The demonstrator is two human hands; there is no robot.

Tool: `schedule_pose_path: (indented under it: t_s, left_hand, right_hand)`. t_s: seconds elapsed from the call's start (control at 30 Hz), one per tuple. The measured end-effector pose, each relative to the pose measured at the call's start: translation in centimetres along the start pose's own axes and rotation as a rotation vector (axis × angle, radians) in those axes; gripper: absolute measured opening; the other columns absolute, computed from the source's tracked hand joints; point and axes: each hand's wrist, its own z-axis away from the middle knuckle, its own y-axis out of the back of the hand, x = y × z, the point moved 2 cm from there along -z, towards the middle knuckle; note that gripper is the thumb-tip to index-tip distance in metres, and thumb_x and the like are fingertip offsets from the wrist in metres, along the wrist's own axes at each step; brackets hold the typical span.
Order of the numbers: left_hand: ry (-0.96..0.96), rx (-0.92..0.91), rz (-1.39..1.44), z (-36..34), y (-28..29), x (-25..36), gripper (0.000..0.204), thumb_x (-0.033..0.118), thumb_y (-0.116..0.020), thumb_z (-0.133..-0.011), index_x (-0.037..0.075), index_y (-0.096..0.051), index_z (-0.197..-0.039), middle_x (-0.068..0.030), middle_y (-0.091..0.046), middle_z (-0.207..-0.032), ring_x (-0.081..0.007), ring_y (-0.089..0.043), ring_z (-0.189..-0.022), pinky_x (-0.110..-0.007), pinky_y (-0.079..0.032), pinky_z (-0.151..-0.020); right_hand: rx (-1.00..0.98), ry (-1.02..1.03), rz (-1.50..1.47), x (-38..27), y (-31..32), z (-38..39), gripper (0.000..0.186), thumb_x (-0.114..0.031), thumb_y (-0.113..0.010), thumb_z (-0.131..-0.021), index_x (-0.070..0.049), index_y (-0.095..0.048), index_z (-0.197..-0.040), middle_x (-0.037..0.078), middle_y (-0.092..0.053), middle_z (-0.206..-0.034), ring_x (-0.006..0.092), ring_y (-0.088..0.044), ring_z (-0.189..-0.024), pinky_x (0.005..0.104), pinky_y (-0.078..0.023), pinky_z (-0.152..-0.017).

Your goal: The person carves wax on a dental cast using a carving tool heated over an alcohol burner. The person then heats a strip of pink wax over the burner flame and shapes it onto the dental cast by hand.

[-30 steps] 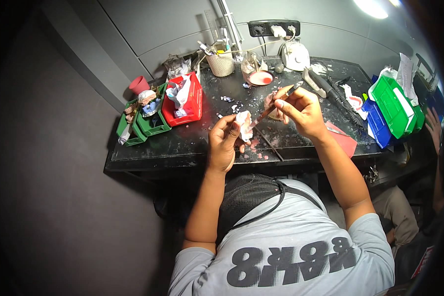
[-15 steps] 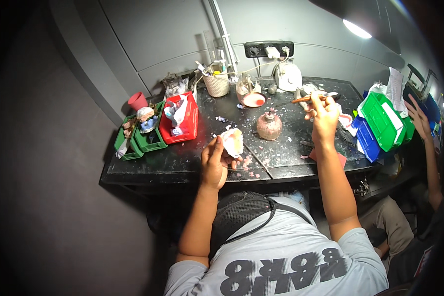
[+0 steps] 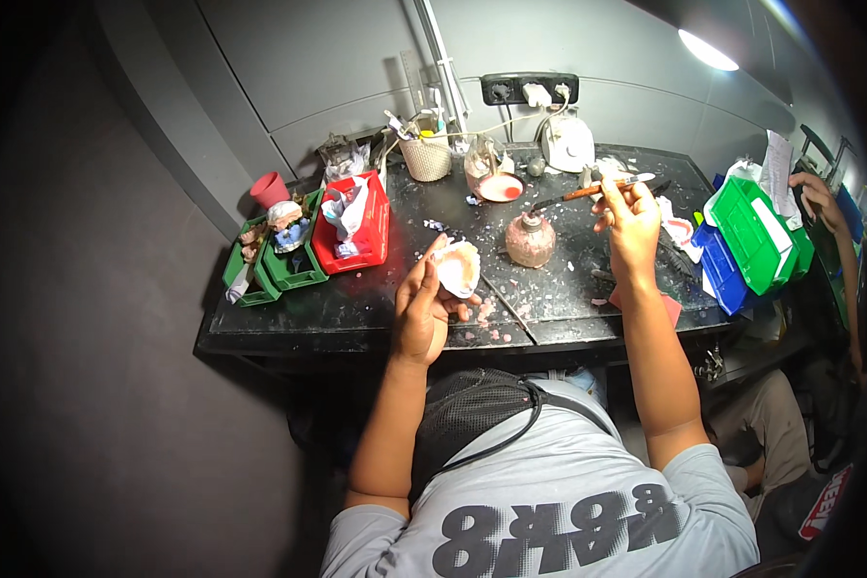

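Above a black desk [image 3: 332,310], the left hand [image 3: 418,318] cradles a pale dental model [image 3: 459,270] near the front edge, while the right hand [image 3: 634,231] pinches a wooden-handled tool [image 3: 582,194], its dark tip near the top of a pink-spattered glass jar [image 3: 530,247]. A careless sideways swing could topple the jar; a slackened left grip could drop and chip the model.

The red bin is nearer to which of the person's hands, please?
Left: the left hand, holding a dental cast, is to the lower right of the red bin; the right hand, holding a slim tool, is much farther right.
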Motion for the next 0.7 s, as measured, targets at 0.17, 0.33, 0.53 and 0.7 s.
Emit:
schedule_pose_path:
  t_s: [0.17, 0.33, 0.53, 0.7]
  left_hand:
    - [-0.015, -0.090, 0.003, 0.26, -0.56, 0.58, 0.078, 0.007, -0.060, -0.091, 0.004, -0.015, -0.155, -0.0172, -0.057, -0.126, -0.0247, -0.066, -0.086, -0.028, -0.052, -0.062]
    - [-0.007, -0.106, 0.048, 0.46, -0.84, 0.55, 0.093, -0.006, -0.065, -0.078, 0.005, -0.015, -0.155, -0.0178, -0.055, -0.126, -0.0240, -0.065, -0.089, -0.028, -0.053, -0.064]
    - [0.007, -0.093, 0.026, 0.40, -0.46, 0.34, 0.097, -0.007, -0.067, -0.074, 0.005, -0.015, -0.155, -0.0167, -0.056, -0.124, -0.0221, -0.065, -0.088, -0.028, -0.053, -0.066]
    - [0.019, -0.075, 0.001, 0.55, -0.48, 0.37, 0.087, 0.012, -0.065, -0.085, 0.003, -0.015, -0.155, -0.0179, -0.059, -0.119, -0.0167, -0.059, -0.073, -0.024, -0.044, -0.056]
  right_hand:
    - [-0.010, 0.000, 0.010, 0.02, 0.01, 0.06, 0.013, -0.013, -0.066, -0.094, -0.002, -0.063, -0.099, 0.003, -0.063, -0.079, 0.0077, -0.059, -0.065, 0.0203, -0.046, -0.048]
    - [-0.014, 0.003, 0.027, 0.24, 0.17, 0.00, 0.014, -0.014, -0.067, -0.093, -0.002, -0.063, -0.099, 0.003, -0.064, -0.079, 0.0077, -0.060, -0.065, 0.0202, -0.046, -0.048]
    - [-0.009, 0.008, 0.017, -0.18, -0.06, 0.16, 0.014, -0.014, -0.067, -0.093, -0.002, -0.064, -0.099, 0.003, -0.064, -0.080, 0.0081, -0.060, -0.065, 0.0204, -0.046, -0.048]
    - [-0.007, 0.006, 0.006, 0.26, 0.29, -0.05, 0.014, -0.014, -0.067, -0.093, -0.001, -0.064, -0.099, 0.003, -0.065, -0.081, 0.0083, -0.060, -0.065, 0.0206, -0.046, -0.048]
